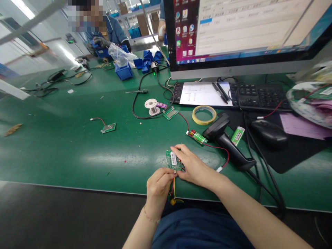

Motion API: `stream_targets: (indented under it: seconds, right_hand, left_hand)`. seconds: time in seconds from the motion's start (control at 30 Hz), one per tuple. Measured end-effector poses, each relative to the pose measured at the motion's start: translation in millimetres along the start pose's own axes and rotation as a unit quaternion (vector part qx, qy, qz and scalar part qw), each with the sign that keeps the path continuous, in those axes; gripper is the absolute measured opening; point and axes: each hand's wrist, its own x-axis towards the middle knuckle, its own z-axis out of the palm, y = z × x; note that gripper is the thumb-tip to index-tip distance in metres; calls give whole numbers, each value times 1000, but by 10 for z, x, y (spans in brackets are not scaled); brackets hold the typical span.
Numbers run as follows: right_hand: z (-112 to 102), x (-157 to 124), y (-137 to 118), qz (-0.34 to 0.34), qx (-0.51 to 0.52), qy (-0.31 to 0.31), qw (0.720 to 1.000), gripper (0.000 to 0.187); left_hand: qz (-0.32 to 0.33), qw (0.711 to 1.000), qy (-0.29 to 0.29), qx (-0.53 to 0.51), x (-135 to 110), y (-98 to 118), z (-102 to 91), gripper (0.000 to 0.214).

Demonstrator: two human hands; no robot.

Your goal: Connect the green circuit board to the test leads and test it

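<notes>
A green circuit board (pixel 171 159) with a white barcode label lies near the table's front edge. My right hand (pixel 190 165) grips it from the right, thumb and fingers at its upper and lower corners. At the board's lower edge my left hand (pixel 160 182) pinches a small wire connector (pixel 175 171), mostly hidden by the fingertips. Red and yellow wires (pixel 174 186) run down from it to a small yellow part (pixel 173 201) hanging at the table edge. Whether the connector is seated in the board I cannot tell.
Right of my hands lie a barcode scanner (pixel 228 141), green battery (pixel 237 135), tape roll (pixel 204 114) and mouse (pixel 269 133). Beyond are a small display board (pixel 170 113), solder spool (pixel 152 106), keyboard (pixel 261 95) and monitor (pixel 233 65). Another board (pixel 108 128) lies left. A co-worker (pixel 111 33) sits opposite.
</notes>
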Motion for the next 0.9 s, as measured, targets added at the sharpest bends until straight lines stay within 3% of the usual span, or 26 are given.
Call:
stream_targets:
  seconds: [0.6, 0.9]
  right_hand:
    - [6, 3, 33, 23, -20, -1, 1000, 70]
    - [-29, -14, 15, 14, -15, -22, 1000, 73]
  left_hand:
    - [-8, 999, 12, -30, -7, -25, 18, 14]
    - [-3, 1000, -14, 8, -16, -35, 27, 16]
